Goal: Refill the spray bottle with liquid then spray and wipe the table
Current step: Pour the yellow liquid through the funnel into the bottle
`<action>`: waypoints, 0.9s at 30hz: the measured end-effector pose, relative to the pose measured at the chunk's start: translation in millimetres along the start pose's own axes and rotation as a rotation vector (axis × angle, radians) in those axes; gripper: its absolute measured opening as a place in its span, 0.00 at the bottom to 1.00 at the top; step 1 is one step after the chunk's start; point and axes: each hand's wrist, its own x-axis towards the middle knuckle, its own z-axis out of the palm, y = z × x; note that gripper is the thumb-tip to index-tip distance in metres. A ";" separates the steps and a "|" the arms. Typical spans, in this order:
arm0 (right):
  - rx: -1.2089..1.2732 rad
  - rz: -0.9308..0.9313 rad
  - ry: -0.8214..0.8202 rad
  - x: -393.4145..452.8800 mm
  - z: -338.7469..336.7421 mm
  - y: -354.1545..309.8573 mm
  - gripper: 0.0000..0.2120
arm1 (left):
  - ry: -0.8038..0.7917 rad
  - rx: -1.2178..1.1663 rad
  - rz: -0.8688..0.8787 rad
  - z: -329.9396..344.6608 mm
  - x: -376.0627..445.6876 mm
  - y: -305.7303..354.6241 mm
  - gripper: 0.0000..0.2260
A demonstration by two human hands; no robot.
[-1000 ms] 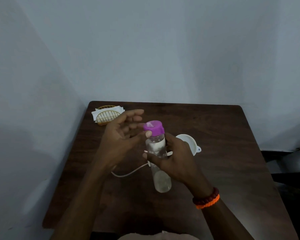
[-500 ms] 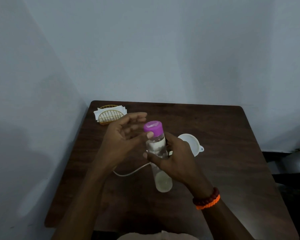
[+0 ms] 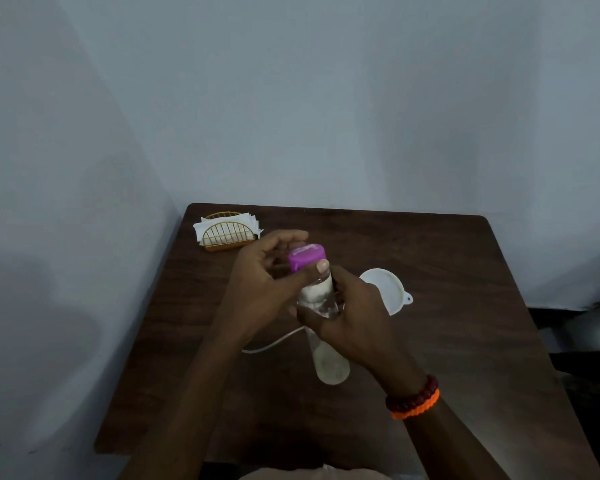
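Note:
A clear plastic bottle [image 3: 329, 365] with a purple cap [image 3: 306, 258] is held upright above the middle of the dark wooden table [image 3: 447, 306]. My right hand [image 3: 347, 323] grips the bottle's body. My left hand [image 3: 260, 285] curls round the purple cap, thumb pressed on its near side. A white funnel [image 3: 387, 292] lies on the table just behind my right hand. A thin white tube [image 3: 274, 342] trails on the table under my left wrist; what it joins to is hidden.
A gold wire holder with white napkins [image 3: 227, 232] stands at the far left corner of the table. Grey walls close in behind and to the left. A dark object sits off the table's right edge.
My left hand's fingers, spread beside the cap before, have closed round the purple cap. The bottle and my right hand have barely moved.

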 end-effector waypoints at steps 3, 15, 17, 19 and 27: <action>-0.030 0.020 0.033 1.3 -3.6 5.7 0.19 | 0.019 -0.071 -0.017 -10.8 -1.0 -0.9 0.23; -0.077 -0.048 -0.058 18.8 -8.8 -1.1 0.22 | -0.117 -0.135 0.023 -32.2 8.6 4.0 0.19; -0.077 -0.077 -0.068 26.4 -10.3 -5.7 0.21 | -0.116 -0.144 0.043 -36.5 13.6 5.7 0.19; -0.044 -0.071 -0.090 35.5 -11.2 -11.6 0.22 | -0.115 -0.147 0.047 -41.2 19.8 9.6 0.19; 0.034 -0.076 -0.280 124.6 -34.4 -37.6 0.26 | -0.112 -0.039 0.104 -62.9 81.7 51.4 0.17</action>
